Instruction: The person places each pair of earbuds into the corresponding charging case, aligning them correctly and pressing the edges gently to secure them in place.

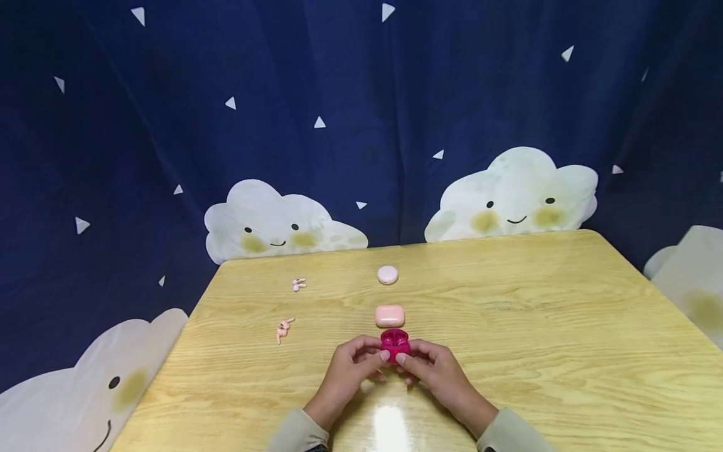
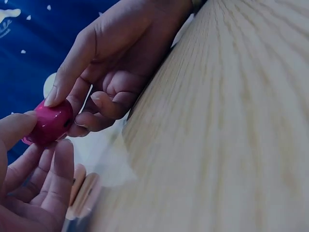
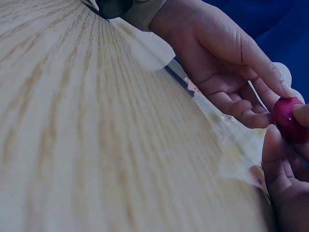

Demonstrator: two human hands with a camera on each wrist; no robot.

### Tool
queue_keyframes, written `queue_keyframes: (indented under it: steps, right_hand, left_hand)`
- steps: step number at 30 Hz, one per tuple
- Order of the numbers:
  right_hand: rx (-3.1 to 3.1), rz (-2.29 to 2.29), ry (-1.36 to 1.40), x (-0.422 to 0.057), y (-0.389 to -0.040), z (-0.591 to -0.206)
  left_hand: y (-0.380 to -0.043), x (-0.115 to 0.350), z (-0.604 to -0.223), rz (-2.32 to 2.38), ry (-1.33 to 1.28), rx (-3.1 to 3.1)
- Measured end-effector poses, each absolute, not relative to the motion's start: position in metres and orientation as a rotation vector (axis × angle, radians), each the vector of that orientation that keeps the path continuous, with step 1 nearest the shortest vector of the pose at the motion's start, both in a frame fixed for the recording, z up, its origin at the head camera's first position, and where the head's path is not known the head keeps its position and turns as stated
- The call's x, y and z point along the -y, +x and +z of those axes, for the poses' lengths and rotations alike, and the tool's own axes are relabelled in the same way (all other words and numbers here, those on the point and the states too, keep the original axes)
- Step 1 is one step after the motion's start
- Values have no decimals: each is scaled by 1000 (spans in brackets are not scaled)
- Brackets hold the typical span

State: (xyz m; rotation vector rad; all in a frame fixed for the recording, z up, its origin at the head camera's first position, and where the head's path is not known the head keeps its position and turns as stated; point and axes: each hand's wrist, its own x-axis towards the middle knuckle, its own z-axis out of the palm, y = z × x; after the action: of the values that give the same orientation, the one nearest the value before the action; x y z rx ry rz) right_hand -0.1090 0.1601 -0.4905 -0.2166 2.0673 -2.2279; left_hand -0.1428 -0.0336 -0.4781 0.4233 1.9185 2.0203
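Both hands hold a small glossy magenta earbud case (image 1: 393, 354) low over the table's front middle. Its lid stands up, and dark magenta earbud shapes show inside in the head view. My left hand (image 1: 351, 371) grips the left side, thumb on the front. On the opposite side my right hand (image 1: 442, 373) grips it the same way. In the left wrist view the case (image 2: 54, 121) sits between the two hands' fingertips, its rounded shell toward the camera. The right wrist view shows only part of the case (image 3: 284, 120) at the right edge.
Just beyond the hands lies a closed pink rectangular case (image 1: 390, 316), with a round pale pink case (image 1: 387, 275) behind it. Leftward are a pair of pink earbuds (image 1: 283, 329) and a paler pair (image 1: 299, 284). The wooden table (image 1: 536, 314) ends at a dark blue curtain (image 1: 361, 75).
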Motion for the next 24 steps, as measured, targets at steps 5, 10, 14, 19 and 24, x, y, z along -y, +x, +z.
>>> queue_keyframes:
  steps: [5,10,14,19,24]
  right_hand:
    - [-2049,-2236,-229,-159,-107,-491]
    - [-1996,-2286,-185,-158,-107,-489]
    - [-1911,-2355,-106,-159,-107,-487]
    - [-1884,-2389,-70,-161,-108,-487]
    - [-1894,-2405,-60,-160,-109,-489]
  left_hand:
    - [-143,34,-486,2059,391,-1856]
    - [-144,37,-490,2095,356,-1818]
    - [-143,38,-491,2097,344,-1805]
    - [-144,36,-490,2098,340,-1806]
    - [-145,34,-490,2125,348,-1784]
